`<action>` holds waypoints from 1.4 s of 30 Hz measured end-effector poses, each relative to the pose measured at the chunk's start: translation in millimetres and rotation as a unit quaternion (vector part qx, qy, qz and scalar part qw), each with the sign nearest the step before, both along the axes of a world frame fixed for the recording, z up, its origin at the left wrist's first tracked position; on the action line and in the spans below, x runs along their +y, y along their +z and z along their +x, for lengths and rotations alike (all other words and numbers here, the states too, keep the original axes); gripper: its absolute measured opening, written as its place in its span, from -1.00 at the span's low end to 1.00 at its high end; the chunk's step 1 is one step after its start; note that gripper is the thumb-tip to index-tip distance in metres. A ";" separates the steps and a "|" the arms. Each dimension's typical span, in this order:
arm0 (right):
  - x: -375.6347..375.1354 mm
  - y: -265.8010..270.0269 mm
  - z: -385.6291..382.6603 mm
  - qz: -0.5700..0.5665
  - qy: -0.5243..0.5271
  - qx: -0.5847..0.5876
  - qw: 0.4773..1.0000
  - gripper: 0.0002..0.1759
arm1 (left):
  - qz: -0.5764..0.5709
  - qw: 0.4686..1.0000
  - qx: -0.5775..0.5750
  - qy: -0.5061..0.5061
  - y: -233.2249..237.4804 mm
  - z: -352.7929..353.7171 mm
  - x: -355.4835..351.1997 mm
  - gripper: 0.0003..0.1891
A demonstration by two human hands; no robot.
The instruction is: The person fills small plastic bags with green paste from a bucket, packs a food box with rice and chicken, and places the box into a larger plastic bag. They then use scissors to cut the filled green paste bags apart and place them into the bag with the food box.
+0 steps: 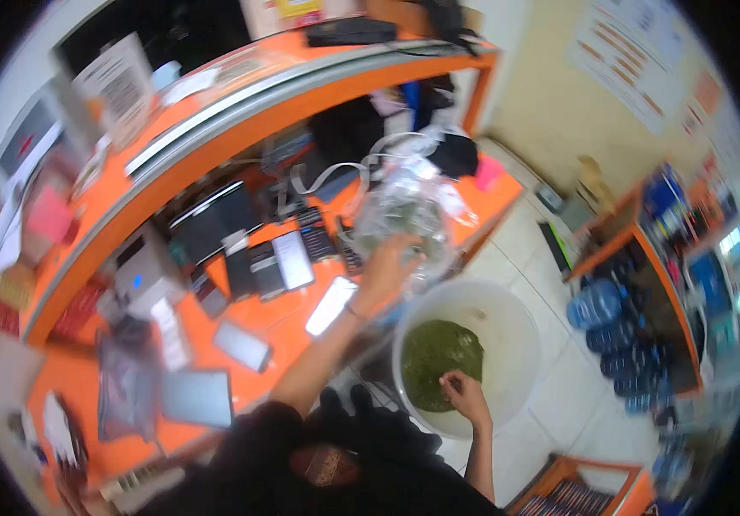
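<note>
My left hand (396, 258) reaches to a crumpled clear plastic bag (404, 211) at the right end of the orange desk. Its fingers close on the bag, partly blurred, and greenish material shows through the plastic. My right hand (464, 397) is over a large whitish tub (514, 344) on the floor in front of me. Its fingertips are pinched together, and whatever is between them is too small to make out. Dark green, crumbly or pasty material (439, 353) lies in the left part of the tub.
Several phones, one a white-screened phone (332, 305), lie on the orange desk (271, 322). A raised orange shelf (301, 99) spans its back. Large blue water bottles (595, 305) stand in a rack at right. An orange-framed case (589, 482) is at bottom right.
</note>
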State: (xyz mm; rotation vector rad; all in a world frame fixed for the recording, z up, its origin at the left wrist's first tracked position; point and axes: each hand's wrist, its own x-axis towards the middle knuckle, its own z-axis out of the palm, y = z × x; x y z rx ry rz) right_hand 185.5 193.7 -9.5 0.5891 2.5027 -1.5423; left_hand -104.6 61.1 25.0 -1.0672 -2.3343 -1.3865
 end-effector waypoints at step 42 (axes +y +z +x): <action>-714.9 104.6 -403.4 0.035 0.515 0.431 0.740 -0.60 | -0.058 0.786 -0.012 0.615 44.1 32.3 -607.3 -0.76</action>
